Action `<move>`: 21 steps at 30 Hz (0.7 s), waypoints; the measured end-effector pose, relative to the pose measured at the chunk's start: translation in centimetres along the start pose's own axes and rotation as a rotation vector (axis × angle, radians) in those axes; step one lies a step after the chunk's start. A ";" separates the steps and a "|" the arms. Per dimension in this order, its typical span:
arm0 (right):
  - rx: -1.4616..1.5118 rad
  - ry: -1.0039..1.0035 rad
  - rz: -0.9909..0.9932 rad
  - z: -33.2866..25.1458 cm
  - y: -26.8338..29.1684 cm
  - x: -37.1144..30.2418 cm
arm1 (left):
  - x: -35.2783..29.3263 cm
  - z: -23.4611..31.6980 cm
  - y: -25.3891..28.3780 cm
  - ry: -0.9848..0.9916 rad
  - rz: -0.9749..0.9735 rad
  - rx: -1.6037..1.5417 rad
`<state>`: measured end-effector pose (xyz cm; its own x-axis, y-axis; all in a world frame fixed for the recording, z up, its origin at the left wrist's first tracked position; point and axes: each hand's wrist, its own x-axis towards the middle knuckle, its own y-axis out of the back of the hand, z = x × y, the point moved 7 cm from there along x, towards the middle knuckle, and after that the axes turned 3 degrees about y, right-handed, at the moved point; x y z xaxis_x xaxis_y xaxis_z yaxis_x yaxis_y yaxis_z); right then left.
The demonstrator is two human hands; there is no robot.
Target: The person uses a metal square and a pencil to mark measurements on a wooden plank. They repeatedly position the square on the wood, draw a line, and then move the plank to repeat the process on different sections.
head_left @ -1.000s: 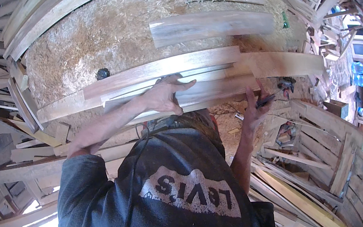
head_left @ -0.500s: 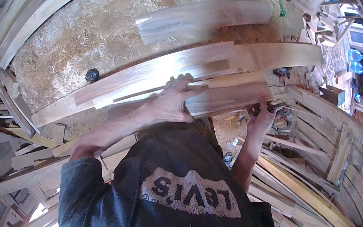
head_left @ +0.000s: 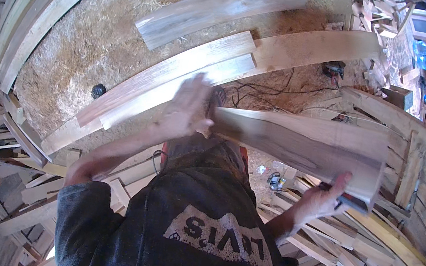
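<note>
A wide wooden board [head_left: 300,147] with a dark grain streak slants to the right across my front, its right end large and raised. My right hand [head_left: 329,193] grips the lower edge near that end. A dark tool with some red [head_left: 347,201] is also at that hand; its kind is unclear. My left hand [head_left: 189,107], smeared by motion, has its fingers stretched out and its thumb apart beside the board's narrow left end. Whether it touches the board cannot be told. Just beyond it, two pale planks [head_left: 177,80] lie on a long curved-looking beam [head_left: 315,49].
Another loose board [head_left: 221,12] lies on the shaving-covered ground [head_left: 81,51]. A small black round object [head_left: 98,91] sits left of the planks. A dark power tool [head_left: 333,69] with a cord is beyond the raised board. Stacked timber [head_left: 392,234] and a slatted wooden panel [head_left: 377,114] stand at right.
The wide board has come off the planks and swung right, its right end raised by my right hand. My left hand has shifted slightly left. The view has moved a little.
</note>
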<state>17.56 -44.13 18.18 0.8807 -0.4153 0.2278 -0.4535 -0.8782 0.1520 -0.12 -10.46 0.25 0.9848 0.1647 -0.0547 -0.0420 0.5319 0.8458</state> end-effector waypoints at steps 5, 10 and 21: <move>-0.208 0.305 0.073 -2.2 5.6 1.6 | 3.7 1.0 -5.6 0.331 -0.060 0.161; -0.419 0.356 0.158 -3.9 10.1 3.2 | 21.5 9.5 -10.9 0.087 -0.206 -0.549; 0.090 0.347 0.199 -7.2 9.1 4.6 | 3.9 14.2 -15.0 -0.053 -0.104 -0.772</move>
<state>16.53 -52.33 27.50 0.6711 -0.4883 0.5578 -0.5833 -0.8122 -0.0092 6.75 -29.59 -5.14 0.9960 0.0527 -0.0716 -0.0351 0.9731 0.2276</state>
